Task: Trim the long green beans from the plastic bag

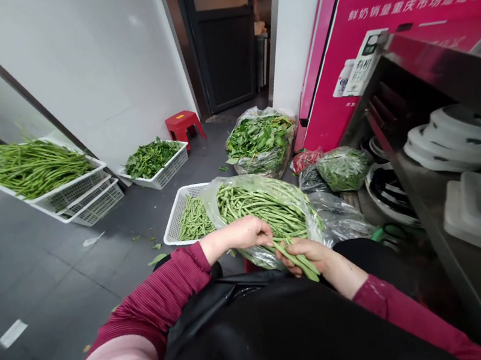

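A small bunch of long green beans (298, 261) lies in my right hand (309, 253), the fingers wrapped round it. My left hand (248, 233) is closed in a pinch at the upper end of that bunch. Just beyond both hands, an open clear plastic bag (211, 200) is full of long whole green beans (258, 204). Beside it on the left, short bean pieces (194, 218) lie in a white plastic basket (172, 218). My left fingertips partly hide the ends of the beans they touch.
Stacked white baskets (96, 206) with long green stems (37, 166) stand at left. Farther off are a basket of leafy greens (152, 157), a red stool (184, 125) and a large bag of leaves (259, 137). A metal shelf (434, 222) with white containers borders the right side.
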A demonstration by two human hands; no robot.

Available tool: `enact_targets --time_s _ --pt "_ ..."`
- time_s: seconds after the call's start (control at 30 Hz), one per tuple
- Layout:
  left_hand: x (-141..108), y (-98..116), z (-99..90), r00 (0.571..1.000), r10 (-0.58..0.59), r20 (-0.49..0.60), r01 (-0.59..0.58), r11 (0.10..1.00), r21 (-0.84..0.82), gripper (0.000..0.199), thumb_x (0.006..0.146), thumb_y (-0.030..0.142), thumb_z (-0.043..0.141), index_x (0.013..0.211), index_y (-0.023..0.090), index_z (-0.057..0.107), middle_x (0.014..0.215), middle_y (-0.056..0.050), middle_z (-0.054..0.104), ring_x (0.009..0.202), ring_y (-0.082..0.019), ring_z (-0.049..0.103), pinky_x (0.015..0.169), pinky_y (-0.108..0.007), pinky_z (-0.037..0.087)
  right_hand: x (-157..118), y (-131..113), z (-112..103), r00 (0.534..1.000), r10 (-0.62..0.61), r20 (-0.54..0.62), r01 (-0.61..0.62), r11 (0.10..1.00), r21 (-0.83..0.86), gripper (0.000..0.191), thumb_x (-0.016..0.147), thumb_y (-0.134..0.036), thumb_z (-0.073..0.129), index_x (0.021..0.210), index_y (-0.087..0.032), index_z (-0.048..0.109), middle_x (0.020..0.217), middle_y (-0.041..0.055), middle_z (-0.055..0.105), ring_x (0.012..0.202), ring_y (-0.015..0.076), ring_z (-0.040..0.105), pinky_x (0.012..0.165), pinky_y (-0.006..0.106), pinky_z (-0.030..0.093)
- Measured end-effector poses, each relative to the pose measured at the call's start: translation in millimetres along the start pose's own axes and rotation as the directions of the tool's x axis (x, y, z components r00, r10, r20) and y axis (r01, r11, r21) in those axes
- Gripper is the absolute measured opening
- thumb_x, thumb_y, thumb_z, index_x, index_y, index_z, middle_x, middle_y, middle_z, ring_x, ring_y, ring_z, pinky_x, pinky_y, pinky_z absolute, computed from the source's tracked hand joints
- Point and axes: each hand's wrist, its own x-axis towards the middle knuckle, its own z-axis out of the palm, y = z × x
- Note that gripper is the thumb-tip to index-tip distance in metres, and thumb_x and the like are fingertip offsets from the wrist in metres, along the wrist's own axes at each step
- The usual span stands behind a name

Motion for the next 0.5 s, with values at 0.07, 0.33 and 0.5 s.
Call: enact_targets --time_s 0.07,0.33,0.5 --pt "1.0 -3.9 -0.3 0.999 -0.048 0.002 0.048 0.997 -0.063 0.026 0.071 0.039 0.057 0.076 0.014 0.063 0.065 0.001 0.059 0.057 -0.007 0.048 0.056 -0.016 0.034 -2.5 -3.3 0.2 1.000 0.014 0.006 -0.014 1.000 -0.010 0.023 0.063 -0.032 0.064 0.073 -0.013 0.054 0.052 -0.0030 0.053 0.038 0.0089 0.049 0.039 0.022 0.041" --pt "-3.9 -11.3 -5.8 0.965 -0.116 0.233 0.228 0.810 -0.540 0.035 0.072 0.046 0.052 0.068 0.012 0.056 0.043 0.006 0.037 0.037 -0.004 0.030 0.038 -0.017 0.023 -14.9 -5.3 -2.3 0.999 0.016 -0.040 -0.022 0.987 -0.160 0.020 0.061 -0.026 0.064 0.072 -0.011 0.058 0.058 0.0050 0.062 0.043 0.0112 0.053 0.038 0.020 0.038" --pt "-5.3 -8.2 3.5 0.958 -0.252 0.138 0.269 0.618 -0.739 0.036 0.067 0.048 0.056 0.060 0.013 0.049 0.038 0.008 0.030 0.034 -0.003 0.023 0.036 -0.018 0.016 -10.9 -9.4 0.9 0.963 -0.159 -0.218 0.147 0.987 -0.069 0.014 0.063 -0.025 0.063 0.067 -0.016 0.054 0.053 -0.0004 0.057 0.040 0.0102 0.049 0.039 0.022 0.039"
